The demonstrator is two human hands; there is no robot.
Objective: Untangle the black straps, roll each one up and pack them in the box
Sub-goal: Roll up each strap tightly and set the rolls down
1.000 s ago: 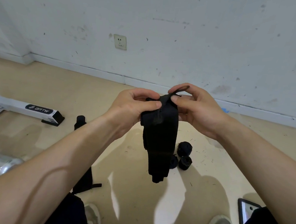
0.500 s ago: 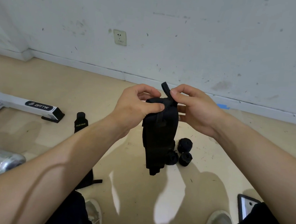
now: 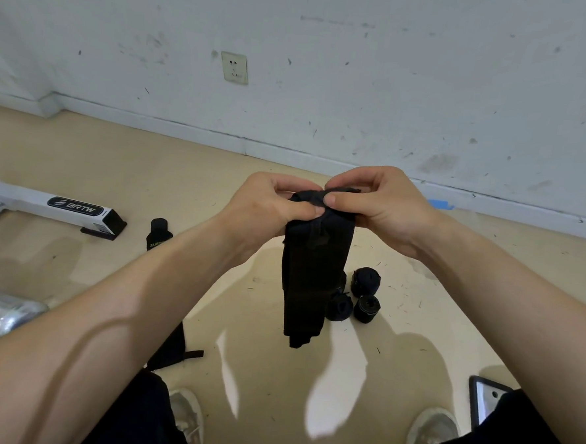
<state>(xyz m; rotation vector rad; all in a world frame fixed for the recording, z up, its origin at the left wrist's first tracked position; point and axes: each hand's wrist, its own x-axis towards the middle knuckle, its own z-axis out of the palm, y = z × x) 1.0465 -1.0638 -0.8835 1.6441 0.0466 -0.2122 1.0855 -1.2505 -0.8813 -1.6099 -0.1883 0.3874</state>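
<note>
At the far left a white metal frame leg (image 3: 76,208) with a black "BRTW" label lies on the beige floor (image 3: 258,374), capped by a black foot. Nearer, at the left edge, is a shiny chrome cylinder (image 3: 1,310). Just right of the frame leg's foot a flat black strap (image 3: 159,234) with pale lettering lies on the floor, partly hidden by the left forearm. Another loose black strap (image 3: 174,348) shows from under that forearm, nearer the person. On the far wall, a white socket (image 3: 234,68) sits above the skirting.

In the middle, the left hand (image 3: 268,206) grips the top of a hanging black strap bundle (image 3: 312,274), fingers curled and thumb pressed against the fabric. The bundle hangs straight down in the air, above the floor, in several folded layers. The right hand (image 3: 385,210) pinches the same top edge from the other side, thumb and forefinger clamped on a short end of strap, the other fingers curled behind. The two thumbs nearly touch.

On the floor behind the bundle's lower half, three rolled straps (image 3: 366,280) sit close together. Farther right, a scrap of blue tape (image 3: 440,204) lies by the skirting. At the near right a dark-edged flat device (image 3: 483,401) lies on the floor. Two pale shoes (image 3: 433,433) show at the bottom.
</note>
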